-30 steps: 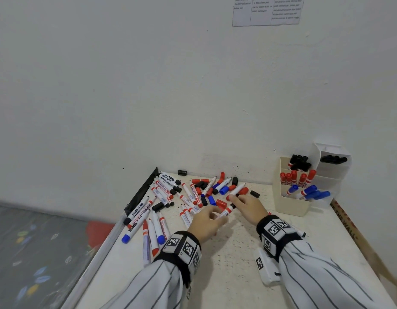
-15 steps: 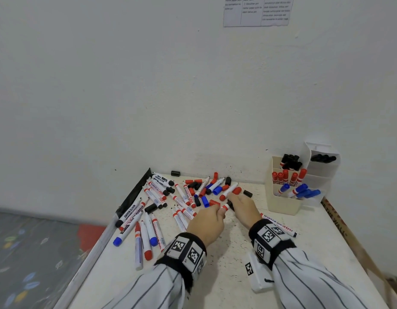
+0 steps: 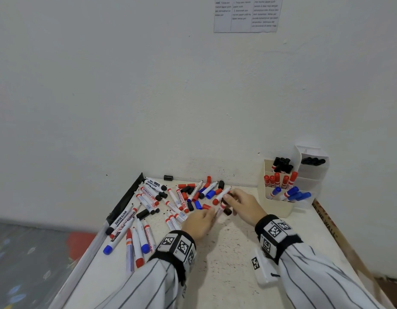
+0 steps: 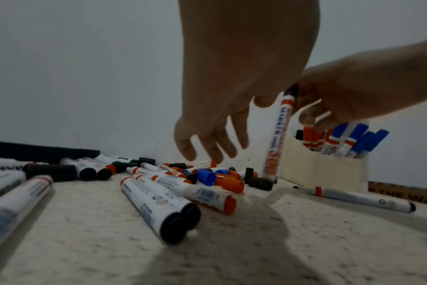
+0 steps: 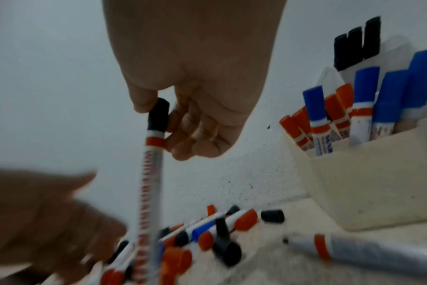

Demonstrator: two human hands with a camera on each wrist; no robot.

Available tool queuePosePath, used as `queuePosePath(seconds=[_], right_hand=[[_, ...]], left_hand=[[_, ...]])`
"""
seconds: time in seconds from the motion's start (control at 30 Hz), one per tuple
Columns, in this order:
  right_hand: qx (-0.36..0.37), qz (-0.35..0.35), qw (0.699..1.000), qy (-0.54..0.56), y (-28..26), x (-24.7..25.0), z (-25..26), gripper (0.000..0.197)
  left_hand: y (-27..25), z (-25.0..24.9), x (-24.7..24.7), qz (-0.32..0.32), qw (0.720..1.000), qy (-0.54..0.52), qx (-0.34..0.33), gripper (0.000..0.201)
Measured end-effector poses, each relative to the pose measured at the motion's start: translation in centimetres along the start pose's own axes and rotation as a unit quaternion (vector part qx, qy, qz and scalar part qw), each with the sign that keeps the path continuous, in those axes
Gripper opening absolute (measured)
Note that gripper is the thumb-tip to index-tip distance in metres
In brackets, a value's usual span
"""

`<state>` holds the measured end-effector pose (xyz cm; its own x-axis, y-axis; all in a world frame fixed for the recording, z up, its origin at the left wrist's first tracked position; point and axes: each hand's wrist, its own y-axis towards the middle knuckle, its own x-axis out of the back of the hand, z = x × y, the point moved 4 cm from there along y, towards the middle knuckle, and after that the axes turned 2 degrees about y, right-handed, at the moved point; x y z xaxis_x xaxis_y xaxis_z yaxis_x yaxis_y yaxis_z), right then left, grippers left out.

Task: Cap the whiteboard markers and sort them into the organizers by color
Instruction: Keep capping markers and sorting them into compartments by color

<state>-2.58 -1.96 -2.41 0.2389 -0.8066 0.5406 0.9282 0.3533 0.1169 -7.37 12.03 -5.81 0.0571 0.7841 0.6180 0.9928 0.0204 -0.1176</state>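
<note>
Presently, item one: right hand [image 5: 193, 63], fingers [image 5: 197, 146] and thumb pinched on the black cap [image 5: 159, 113] of a whiteboard marker [image 5: 150, 185]; the marker hangs almost upright at centre frame in the right wrist view, its lower end blurred just above the pile.

Item two: left hand [image 4: 232, 77], fingers [image 4: 207, 146] spread and relaxed, holding nothing, just beside the hanging marker at frame centre in the left wrist view. Whether a fingertip touches the barrel cannot be told.

Item three: loose markers and caps [image 3: 181, 199], red, blue and black, scattered over the white speckled table [image 3: 226, 264], left of centre in the head view, below and beyond both hands. Some barrels capped, some bare-tipped; several caps lie apart.

Item four: one uncapped marker [image 4: 354, 198] with a red band, lying flat at lower right of the left wrist view, in front of the organizer.

Item five: cream organizer [image 3: 275, 204] at right of the head view, against the wall; black-capped markers in the rear compartment, red in the middle, blue in front.

Item six: white organizer [image 3: 313, 172] just behind it, black caps showing in its top tier.

Item seven: printed sheet [image 3: 246, 14] on the wall, top of frame.
</note>
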Motion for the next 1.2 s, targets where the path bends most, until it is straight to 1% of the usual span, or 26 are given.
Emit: queuePosePath(seconds=[0.03,0.07,0.1,0.13,0.17,0.2,0.27,0.33,0.37,0.43,0.53,0.67,0.73,0.77,0.8,0.87,0.9,1.0,1.07,1.13,1.2], right_hand=[[0.006,-0.023,1.0,0.005,0.3,1.2,0.2,0.024],[0.015,-0.053,0.998,0.006,0.6,2.5,0.4,0.021],[0.023,-0.089,0.996,0.005,1.0,3.9,0.8,0.019],[0.032,-0.127,0.991,0.004,1.2,5.3,1.2,0.019],[0.037,-0.162,0.986,0.006,1.6,6.7,1.4,0.019],[0.042,-0.197,0.98,0.006,1.8,8.0,1.7,0.02],[0.055,-0.271,0.961,-0.013,2.6,10.6,2.1,0.022],[0.069,-0.334,0.938,-0.052,3.4,12.9,2.2,0.023],[0.07,-0.357,0.929,-0.071,3.8,13.8,2.2,0.024],[0.051,-0.379,0.919,-0.096,4.7,15.1,1.9,0.025],[0.018,-0.378,0.917,-0.127,5.9,16.0,1.1,0.026],[-0.04,-0.325,0.927,-0.184,8.1,16.2,-1.0,0.027],[-0.061,-0.3,0.927,-0.216,8.8,16.0,-1.9,0.028],[-0.066,-0.299,0.926,-0.221,9.0,15.8,-2.2,0.027],[-0.063,-0.302,0.926,-0.217,8.9,15.5,-2.2,0.025],[-0.061,-0.309,0.927,-0.204,8.9,15.0,-2.6,0.013],[-0.07,-0.298,0.929,-0.206,8.9,14.6,-2.8,0.009],[-0.118,-0.229,0.936,-0.24,9.6,13.5,-4.1,0.012],[-0.144,-0.183,0.928,-0.291,9.7,12.8,-4.4,0.018],[-0.162,-0.166,0.919,-0.319,9.5,12.2,-4.3,0.022],[-0.176,-0.173,0.912,-0.328,9.4,11.7,-4.0,0.023]], left_hand=[[0.4,0.5,0.2,-0.013,0.999,0.038,0.022,0.041],[0.8,1.0,0.4,-0.025,0.993,0.102,0.053,0.04],[1.1,1.6,0.7,-0.028,0.978,0.182,0.093,0.039],[1.1,2.0,1.0,-0.02,0.957,0.256,0.135,0.04],[1.2,2.4,1.2,-0.005,0.937,0.305,0.168,0.042],[1.2,2.7,1.3,0.009,0.925,0.33,0.189,0.045],[1.4,3.3,1.3,0.025,0.913,0.352,0.205,0.048],[1.7,3.4,1.2,0.021,0.91,0.366,0.193,0.048],[1.9,3.3,1.2,0.017,0.911,0.37,0.181,0.045],[2.1,3.3,1.2,0.009,0.919,0.359,0.165,0.037],[2.3,3.2,1.7,-0.006,0.93,0.325,0.172,0.029],[2.6,3.6,2.5,-0.003,0.938,0.29,0.192,0.035],[2.9,3.9,2.7,0.009,0.947,0.262,0.184,0.038],[3.0,4.0,2.7,0.013,0.95,0.256,0.179,0.039],[3.1,4.1,2.7,0.014,0.95,0.256,0.176,0.039],[3.2,4.2,2.6,0.011,0.949,0.262,0.174,0.037],[3.3,4.1,2.5,0.006,0.948,0.267,0.172,0.035],[3.2,4.1,2.5,-0.003,0.946,0.277,0.168,0.029],[3.3,4.2,2.4,-0.003,0.946,0.28,0.163,0.028],[3.5,4.2,2.3,0.006,0.946,0.282,0.162,0.028],[3.5,4.3,2.0,0.023,0.943,0.286,0.17,0.03]])
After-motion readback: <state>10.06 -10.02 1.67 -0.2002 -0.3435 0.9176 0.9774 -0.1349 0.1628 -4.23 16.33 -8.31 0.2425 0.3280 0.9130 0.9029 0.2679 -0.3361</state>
